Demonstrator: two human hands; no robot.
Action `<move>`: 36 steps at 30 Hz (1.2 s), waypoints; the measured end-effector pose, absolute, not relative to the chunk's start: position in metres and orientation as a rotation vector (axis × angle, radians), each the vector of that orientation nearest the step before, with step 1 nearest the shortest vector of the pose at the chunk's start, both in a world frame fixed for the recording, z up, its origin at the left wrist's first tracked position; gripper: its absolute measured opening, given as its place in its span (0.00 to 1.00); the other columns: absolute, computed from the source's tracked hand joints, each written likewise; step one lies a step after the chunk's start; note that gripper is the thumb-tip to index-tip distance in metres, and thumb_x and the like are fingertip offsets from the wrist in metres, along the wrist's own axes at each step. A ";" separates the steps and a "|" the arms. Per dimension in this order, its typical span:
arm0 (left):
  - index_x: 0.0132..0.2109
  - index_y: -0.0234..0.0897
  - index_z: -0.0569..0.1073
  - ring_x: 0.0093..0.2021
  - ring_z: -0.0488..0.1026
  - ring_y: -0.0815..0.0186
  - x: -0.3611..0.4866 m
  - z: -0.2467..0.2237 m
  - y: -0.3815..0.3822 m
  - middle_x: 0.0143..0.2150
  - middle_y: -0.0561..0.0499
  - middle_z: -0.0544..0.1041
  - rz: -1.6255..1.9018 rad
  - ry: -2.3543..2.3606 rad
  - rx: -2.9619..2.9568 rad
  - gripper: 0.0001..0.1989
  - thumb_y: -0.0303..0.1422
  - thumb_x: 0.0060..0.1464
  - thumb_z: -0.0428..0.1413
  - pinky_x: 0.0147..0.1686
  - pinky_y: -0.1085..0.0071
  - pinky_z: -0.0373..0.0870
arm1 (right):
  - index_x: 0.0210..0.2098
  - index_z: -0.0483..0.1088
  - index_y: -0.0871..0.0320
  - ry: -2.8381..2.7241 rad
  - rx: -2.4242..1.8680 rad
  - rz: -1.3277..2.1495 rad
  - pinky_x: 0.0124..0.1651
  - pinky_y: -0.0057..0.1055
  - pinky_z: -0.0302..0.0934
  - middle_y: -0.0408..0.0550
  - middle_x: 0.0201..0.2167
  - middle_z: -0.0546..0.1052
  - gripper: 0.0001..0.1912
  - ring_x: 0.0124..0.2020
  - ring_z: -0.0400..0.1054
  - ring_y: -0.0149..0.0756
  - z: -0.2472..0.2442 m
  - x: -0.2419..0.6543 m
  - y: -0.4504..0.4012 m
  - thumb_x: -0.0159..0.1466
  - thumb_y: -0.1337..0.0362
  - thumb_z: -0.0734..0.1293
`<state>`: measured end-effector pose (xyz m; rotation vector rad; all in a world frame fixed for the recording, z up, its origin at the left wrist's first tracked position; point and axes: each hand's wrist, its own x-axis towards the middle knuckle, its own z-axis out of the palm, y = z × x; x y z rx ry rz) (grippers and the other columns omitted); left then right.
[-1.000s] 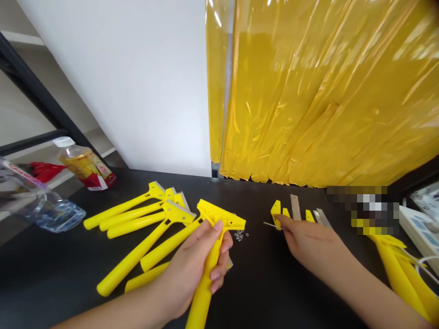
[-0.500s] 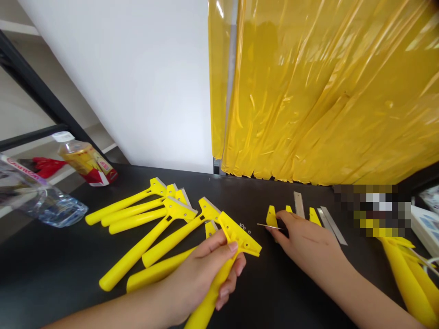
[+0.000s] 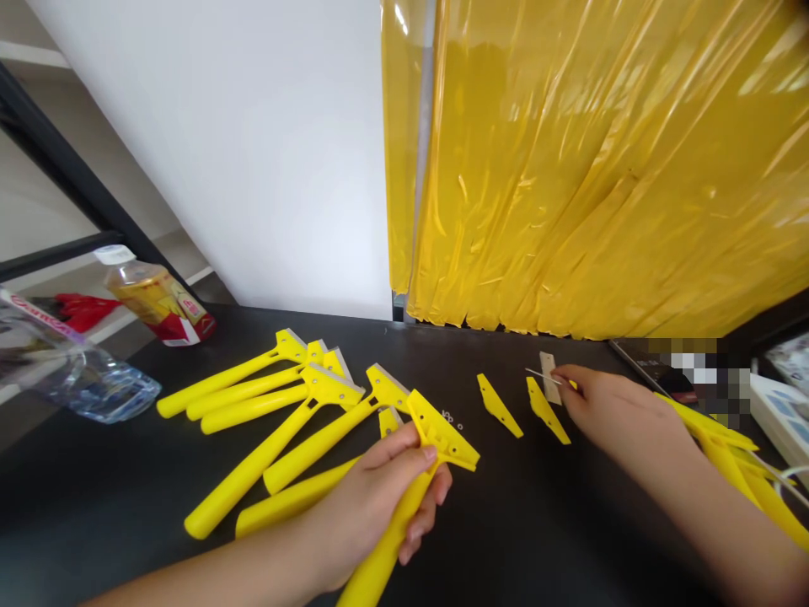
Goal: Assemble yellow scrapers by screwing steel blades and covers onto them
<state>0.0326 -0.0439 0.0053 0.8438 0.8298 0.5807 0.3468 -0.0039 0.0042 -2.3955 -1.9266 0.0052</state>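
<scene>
My left hand (image 3: 379, 497) is wrapped round a yellow plastic scraper (image 3: 442, 430), its head tilted up and its moulded inner face showing with no blade on it. My right hand (image 3: 594, 405) pinches a thin metal strip (image 3: 542, 375), seen nearly edge-on, above the table at the right. Beneath its tip lies a flat metal blade (image 3: 551, 389). Two loose yellow cover plates (image 3: 499, 406) rest between my hands. Several small screws (image 3: 450, 418) lie just beyond the held scraper's head.
Several yellow scrapers with blades (image 3: 246, 405) lie on the black table (image 3: 480, 523) at the left. A drink bottle (image 3: 158, 295) and a clear plastic bottle (image 3: 101, 379) stand or lean farther left. More yellow handles (image 3: 733, 455) lie at the right. Yellow film (image 3: 569, 185) covers the back.
My right hand has moved right with the thin metal strip, uncovering the two cover plates. It now hides the blades at the right. My left hand holds the scraper almost unmoved.
</scene>
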 end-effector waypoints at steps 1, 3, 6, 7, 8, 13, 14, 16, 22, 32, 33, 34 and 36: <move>0.39 0.38 0.67 0.21 0.63 0.76 0.033 0.005 -0.044 0.34 0.54 0.73 0.578 0.834 0.844 0.10 0.38 0.69 0.50 0.17 0.79 0.62 | 0.44 0.79 0.50 -1.924 -2.399 -0.004 0.36 0.39 0.60 0.53 0.34 0.83 0.18 0.37 0.78 0.52 0.001 0.351 -0.002 0.70 0.55 0.58; 0.38 0.38 0.67 0.20 0.63 0.75 0.033 0.005 -0.044 0.33 0.54 0.73 0.572 0.844 0.842 0.10 0.38 0.69 0.50 0.16 0.79 0.62 | 0.49 0.79 0.49 -1.949 -2.384 0.011 0.41 0.40 0.63 0.53 0.38 0.84 0.18 0.41 0.79 0.52 -0.006 0.356 0.001 0.69 0.56 0.59; 0.38 0.38 0.67 0.20 0.63 0.75 0.033 0.005 -0.043 0.32 0.54 0.73 0.572 0.850 0.840 0.10 0.37 0.68 0.50 0.16 0.80 0.62 | 0.50 0.79 0.46 -1.995 -2.336 0.048 0.45 0.38 0.64 0.49 0.43 0.84 0.17 0.45 0.79 0.48 -0.012 0.358 0.005 0.69 0.57 0.61; 0.38 0.38 0.67 0.20 0.63 0.75 0.033 0.005 -0.042 0.32 0.54 0.73 0.571 0.847 0.842 0.10 0.37 0.68 0.50 0.16 0.80 0.62 | 0.48 0.79 0.45 -2.000 -2.325 0.057 0.45 0.37 0.63 0.47 0.43 0.84 0.16 0.44 0.79 0.46 -0.012 0.358 0.006 0.69 0.57 0.61; 0.38 0.39 0.67 0.20 0.63 0.75 0.033 0.005 -0.042 0.32 0.55 0.73 0.570 0.842 0.844 0.10 0.37 0.68 0.50 0.16 0.80 0.62 | 0.45 0.79 0.45 -1.994 -2.325 0.064 0.44 0.37 0.63 0.47 0.43 0.84 0.15 0.43 0.78 0.46 -0.012 0.358 0.008 0.69 0.56 0.61; 0.37 0.38 0.67 0.20 0.63 0.75 0.033 0.005 -0.042 0.32 0.55 0.72 0.569 0.841 0.862 0.10 0.37 0.68 0.50 0.16 0.80 0.62 | 0.38 0.75 0.52 -1.851 -2.437 0.066 0.34 0.39 0.60 0.54 0.34 0.81 0.20 0.36 0.77 0.51 -0.013 0.356 0.015 0.66 0.44 0.62; 0.37 0.38 0.67 0.20 0.63 0.75 0.033 0.005 -0.042 0.32 0.55 0.72 0.566 0.840 0.866 0.10 0.37 0.68 0.50 0.16 0.79 0.62 | 0.38 0.75 0.52 -1.837 -2.448 0.079 0.35 0.39 0.60 0.54 0.33 0.81 0.19 0.35 0.76 0.51 -0.014 0.355 0.016 0.66 0.45 0.63; 0.37 0.39 0.67 0.20 0.63 0.75 0.033 0.005 -0.041 0.31 0.55 0.72 0.562 0.840 0.873 0.10 0.37 0.68 0.50 0.16 0.79 0.62 | 0.38 0.74 0.52 -1.838 -2.445 0.133 0.35 0.38 0.59 0.52 0.34 0.81 0.16 0.36 0.76 0.49 -0.017 0.357 0.019 0.65 0.47 0.64; 0.37 0.38 0.67 0.20 0.63 0.75 0.034 0.004 -0.042 0.31 0.55 0.72 0.565 0.856 0.863 0.10 0.37 0.68 0.50 0.16 0.79 0.61 | 0.34 0.76 0.51 -1.817 -2.445 0.376 0.31 0.35 0.58 0.49 0.29 0.80 0.11 0.31 0.75 0.45 -0.021 0.374 0.031 0.61 0.52 0.68; 0.38 0.39 0.67 0.20 0.63 0.74 0.034 0.004 -0.042 0.32 0.55 0.73 0.558 0.877 0.875 0.10 0.39 0.68 0.51 0.16 0.79 0.62 | 0.26 0.70 0.52 -1.809 -2.171 0.609 0.29 0.31 0.54 0.44 0.22 0.75 0.08 0.26 0.68 0.38 -0.024 0.390 0.028 0.58 0.58 0.69; 0.38 0.39 0.68 0.20 0.63 0.74 0.034 0.004 -0.042 0.31 0.55 0.73 0.550 0.884 0.873 0.11 0.39 0.68 0.51 0.16 0.79 0.62 | 0.26 0.69 0.52 -1.811 -2.116 0.643 0.28 0.31 0.54 0.43 0.21 0.74 0.09 0.25 0.67 0.37 -0.022 0.389 0.025 0.59 0.57 0.69; 0.37 0.38 0.68 0.19 0.63 0.74 0.034 0.006 -0.042 0.29 0.55 0.72 0.531 0.891 0.872 0.12 0.41 0.68 0.51 0.16 0.79 0.62 | 0.28 0.69 0.52 -1.809 -2.055 0.683 0.29 0.30 0.55 0.42 0.22 0.74 0.08 0.26 0.67 0.37 -0.019 0.386 0.023 0.60 0.56 0.68; 0.37 0.38 0.68 0.17 0.62 0.74 0.035 0.008 -0.042 0.25 0.57 0.68 0.473 0.896 0.878 0.15 0.43 0.69 0.51 0.15 0.80 0.61 | 0.35 0.72 0.51 -1.799 -1.928 0.785 0.32 0.30 0.60 0.43 0.27 0.76 0.09 0.30 0.70 0.37 -0.010 0.377 0.016 0.62 0.53 0.66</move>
